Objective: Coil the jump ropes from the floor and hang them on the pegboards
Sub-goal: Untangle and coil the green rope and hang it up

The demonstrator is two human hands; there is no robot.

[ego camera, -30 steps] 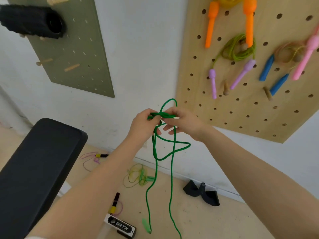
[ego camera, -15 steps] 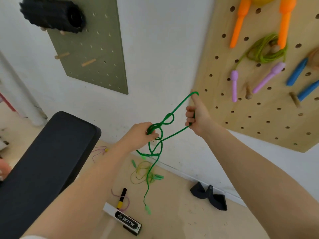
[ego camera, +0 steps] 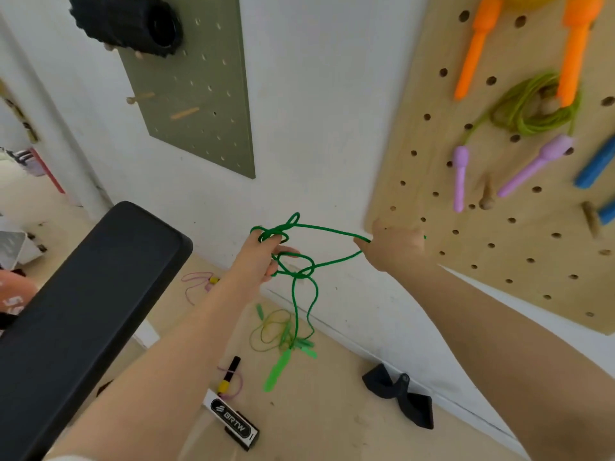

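Observation:
A dark green jump rope stretches between my hands in front of the white wall. My left hand holds a few loops of it. My right hand grips a doubled strand, pulled out to the right beside the wooden pegboard. The rest of the rope dangles down to a light green handle hanging just above the floor. Coiled ropes hang on the wooden pegboard: one with orange handles, a lime one with purple handles, and one with blue handles.
A black padded bench fills the lower left. On the floor lie a yellow-green rope, a pink rope, a black-and-yellow handle, a labelled black box and a black strap. A green pegboard holds a black roller.
My right hand has drawn the doubled strand out to the right and lower, widening the gap between my hands. The dangling end and handle rose off the floor.

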